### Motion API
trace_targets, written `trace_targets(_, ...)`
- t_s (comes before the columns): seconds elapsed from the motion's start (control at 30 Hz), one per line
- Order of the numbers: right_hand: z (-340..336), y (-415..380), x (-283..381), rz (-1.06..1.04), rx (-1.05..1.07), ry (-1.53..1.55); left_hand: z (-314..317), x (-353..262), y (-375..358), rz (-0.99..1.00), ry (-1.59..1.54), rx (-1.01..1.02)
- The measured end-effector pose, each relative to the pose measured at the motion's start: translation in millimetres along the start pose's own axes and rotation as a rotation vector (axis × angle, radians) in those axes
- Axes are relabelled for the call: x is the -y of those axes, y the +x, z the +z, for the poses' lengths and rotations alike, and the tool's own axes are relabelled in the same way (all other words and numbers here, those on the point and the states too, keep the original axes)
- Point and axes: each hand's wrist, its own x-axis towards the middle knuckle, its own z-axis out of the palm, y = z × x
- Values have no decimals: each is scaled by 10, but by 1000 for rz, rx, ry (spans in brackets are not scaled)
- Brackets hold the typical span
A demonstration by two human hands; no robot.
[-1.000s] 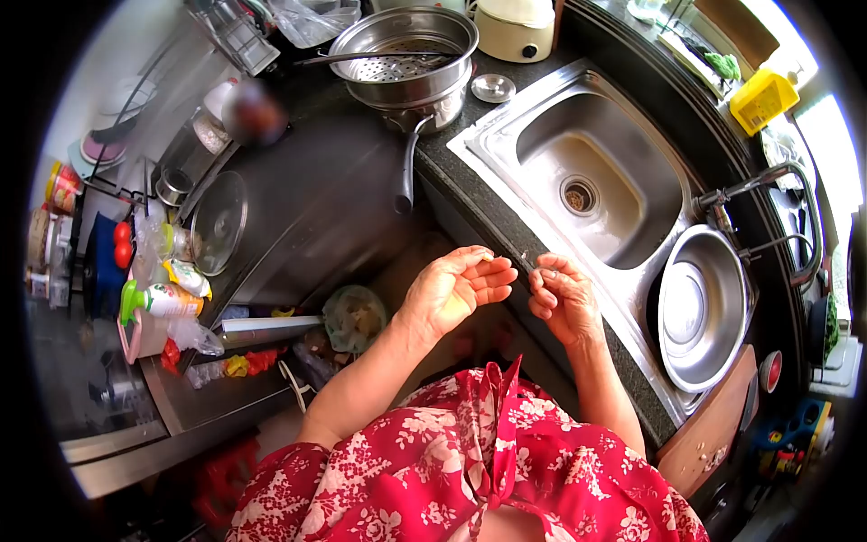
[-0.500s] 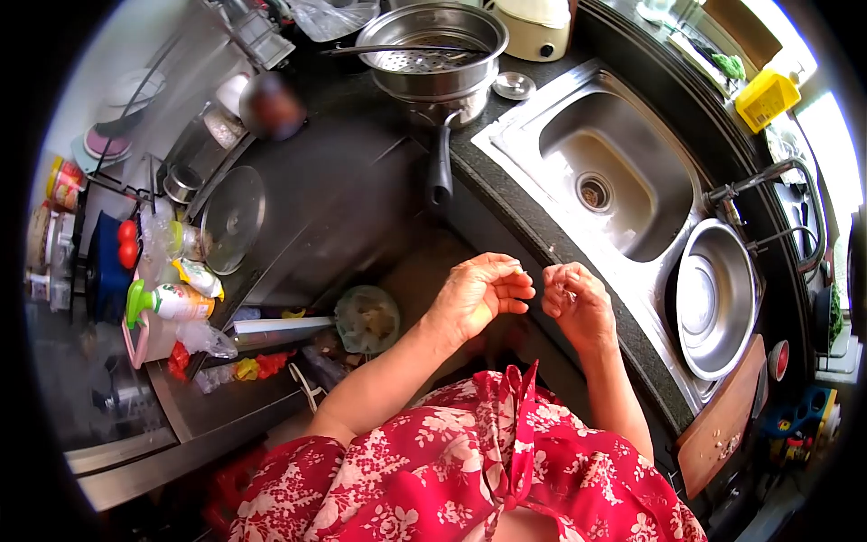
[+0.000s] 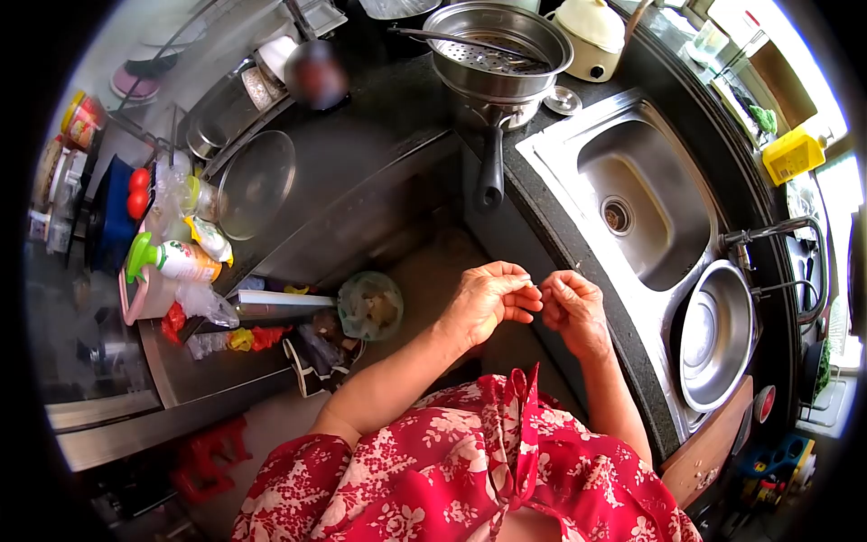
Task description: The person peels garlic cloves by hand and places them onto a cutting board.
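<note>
Close together above the counter's front edge, both hands meet near the middle of the view. My left hand [image 3: 490, 300] has its thumb and fingers pressed together around something tiny and pale that I cannot make out. Almost touching it, my right hand [image 3: 576, 309] is closed in a pinch, with its thumb and forefinger at the same spot; what it holds is too small to name. To their right lies the steel sink [image 3: 646, 194]. A steamer pot [image 3: 497, 77] with a black handle stands beyond them.
A steel basin [image 3: 716, 336] sits right of the sink, above a wooden cutting board [image 3: 709, 452]. At the lower left of the hands is a lined waste bin [image 3: 370, 305]. A glass lid [image 3: 256, 185] and a spray bottle [image 3: 181, 260] stand at the left.
The view has shifted, so the pot and sink appear further right. My hands have come closer together, and the fingertips now nearly meet.
</note>
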Motion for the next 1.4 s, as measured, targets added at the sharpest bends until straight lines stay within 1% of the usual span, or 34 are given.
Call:
trace_targets(0.03,13,-4,7,4,13,0,6,16,2,9,21,-26)
trace_targets(0.1,53,-11,18,11,-5,-268,-6,70,19,54,36,-41)
trace_targets(0.17,90,-12,32,-59,-6,-417,7,96,12,72,77,-70)
trace_targets(0.3,1,-21,44,-115,19,-490,44,157,8,49,77,-44)
trace_targets(0.33,-1,-39,14,-141,16,-412,66,181,-4,65,76,-50)
trace_targets(0.37,0,-49,21,-148,32,-413,91,190,-16,93,89,-60)
trace_targets(0.43,-14,-88,50,20,17,-82,125,203,-18,99,84,-57)
trace_targets(0.47,-76,-94,55,55,57,-52,141,202,-10,107,87,-60)
trace_targets(0.5,-125,-101,59,53,63,-50,154,211,-4,118,84,-77)
trace_targets(0.57,-261,-114,73,1,70,148,160,224,3,129,80,-94)
trace_targets(0.6,-444,-81,58,-26,91,165,138,203,-11,140,37,-109)
trace_targets(0.63,-578,-60,71,-65,58,169,107,187,-24,147,-7,-123)
trace_targets(0.7,-796,-37,145,-65,-72,135,10,181,-44,109,-23,-122)
trace_targets(0.73,-858,-20,199,-43,-165,76,-25,182,-55,114,-16,-151)
trace_targets(0.77,-915,-28,266,-32,-166,39,-50,183,-88,107,-15,-172)
trace_targets(0.8,-964,-15,283,-60,-212,-12,-81,190,-107,94,6,-177)
trace_targets(0.83,-1019,-2,308,-81,-214,-23,-121,208,-102,73,-16,-170)
trace_targets(0.9,-1221,99,251,-169,-248,-330,-204,257,-119,83,-53,-159)
trace_targets(0.93,-1217,128,244,-209,-256,-342,-212,262,-133,73,-43,-171)
trace_targets(1.03,-1278,272,141,-181,-318,-679,-189,285,-143,63,-34,-186)
trace_targets(1.07,-1278,335,82,-179,-312,-680,-194,286,-158,67,-31,-194)
trace_targets(1.13,-1224,451,-8,-439,-242,-957,-192,295,-167,64,-30,-195)
trace_targets(1.17,-1191,486,-18,-445,-227,-953,-187,292,-164,61,-27,-190)
trace_targets(1.23,-1088,561,-38,-473,-238,-1137,-203,308,-172,75,-55,-139)
trace_targets(1.27,-1114,620,-82,-512,-233,-1166,-223,325,-168,77,-63,-131)
trace_targets(1.37,-989,615,-62,-553,-208,-1317,-260,325,-218,80,-93,-161)
trace_targets(1.4,-958,633,-59,-616,-193,-1347,-275,315,-223,78,-92,-170)
